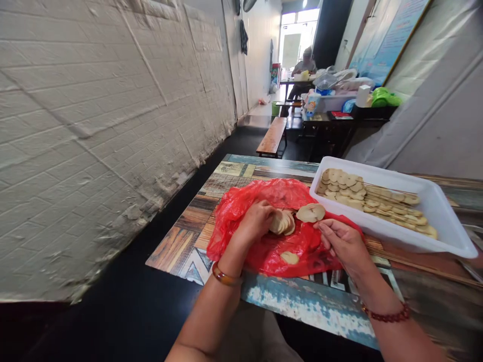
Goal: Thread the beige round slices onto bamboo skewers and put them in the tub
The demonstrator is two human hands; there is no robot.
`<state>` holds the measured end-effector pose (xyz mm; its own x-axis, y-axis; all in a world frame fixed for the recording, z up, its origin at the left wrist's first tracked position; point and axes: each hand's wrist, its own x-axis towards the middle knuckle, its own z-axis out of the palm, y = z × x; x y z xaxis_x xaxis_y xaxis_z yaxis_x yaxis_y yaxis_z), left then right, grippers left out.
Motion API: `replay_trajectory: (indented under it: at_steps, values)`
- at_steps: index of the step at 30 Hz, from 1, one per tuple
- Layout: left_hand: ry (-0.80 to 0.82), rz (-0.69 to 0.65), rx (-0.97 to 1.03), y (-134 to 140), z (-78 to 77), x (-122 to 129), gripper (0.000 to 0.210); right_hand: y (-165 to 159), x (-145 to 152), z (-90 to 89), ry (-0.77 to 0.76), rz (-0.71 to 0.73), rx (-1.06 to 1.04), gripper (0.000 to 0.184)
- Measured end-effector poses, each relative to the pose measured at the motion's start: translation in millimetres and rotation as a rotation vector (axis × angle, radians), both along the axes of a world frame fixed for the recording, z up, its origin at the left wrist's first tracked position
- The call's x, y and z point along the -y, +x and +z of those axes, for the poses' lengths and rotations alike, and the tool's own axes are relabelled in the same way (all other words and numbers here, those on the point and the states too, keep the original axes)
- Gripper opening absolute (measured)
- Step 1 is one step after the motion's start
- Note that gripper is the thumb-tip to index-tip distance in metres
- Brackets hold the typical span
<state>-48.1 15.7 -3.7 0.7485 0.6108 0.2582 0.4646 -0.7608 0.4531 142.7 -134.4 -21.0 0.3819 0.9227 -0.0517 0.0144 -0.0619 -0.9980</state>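
Note:
My left hand (258,219) is closed around a small fanned stack of thin, pale round slices (282,222), over a spread red plastic bag (241,201). To its right, my right hand (341,241) pinches with thumb and fingertips at what looks like a thin skewer, mostly hidden. A pale slice (310,213) is threaded flat just beyond those fingertips, apart from the stack. One loose slice (290,258) lies on the bag's near part. Behind my right hand, a white plastic tray (449,221) holds rows of similar slices on skewers (377,201).
The wood-patterned table (177,241) has thin sticks (422,264) lying before the tray. A whitewashed brick wall (94,125) runs along the left. Beyond stand a wooden bench (273,136), a cluttered table with green bowls (383,97), and a seated person (305,65).

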Motion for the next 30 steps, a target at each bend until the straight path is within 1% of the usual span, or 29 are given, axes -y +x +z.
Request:
replay_trajectory:
  at_steps: [4, 7, 9, 13, 16, 19, 22, 26, 30]
  values:
    - [0.077, 0.028, -0.072, -2, 1.2, 2, 0.019, -1, 0, 0.7, -0.003, 0.000, -0.005, 0.033]
    - [0.085, 0.065, -0.116, -2, 2.7, 4, 0.016, -2, 0, 2.1, -0.008, -0.006, -0.017, 0.033]
    - [0.085, 0.084, -0.108, -1, 3.4, 4, 0.014, -2, 1, 2.4, -0.007, -0.004, -0.026, 0.034]
    - [0.072, 0.109, -0.019, -1, 4.3, 3, 0.015, -3, 1, 2.6, 0.001, 0.000, -0.033, 0.033]
    - [0.038, 0.075, 0.080, -1, 5.2, 0, 0.013, -3, 0, 3.4, -0.007, -0.006, -0.025, 0.036]
    - [-0.031, 0.053, 0.169, 0, 5.3, -2, 0.009, -3, 1, 3.8, -0.020, -0.013, -0.018, 0.039]
    - [-0.108, 0.089, 0.216, 2, 3.0, -2, 0.008, -4, 1, 3.2, -0.030, -0.010, -0.023, 0.041]
    - [-0.097, 0.126, 0.161, 4, -2.6, -1, 0.009, -4, 1, 2.3, -0.023, 0.000, -0.030, 0.038]
    - [-0.093, 0.113, 0.083, 2, -6.2, 0, 0.013, -3, 1, 0.2, -0.022, 0.008, -0.026, 0.036]
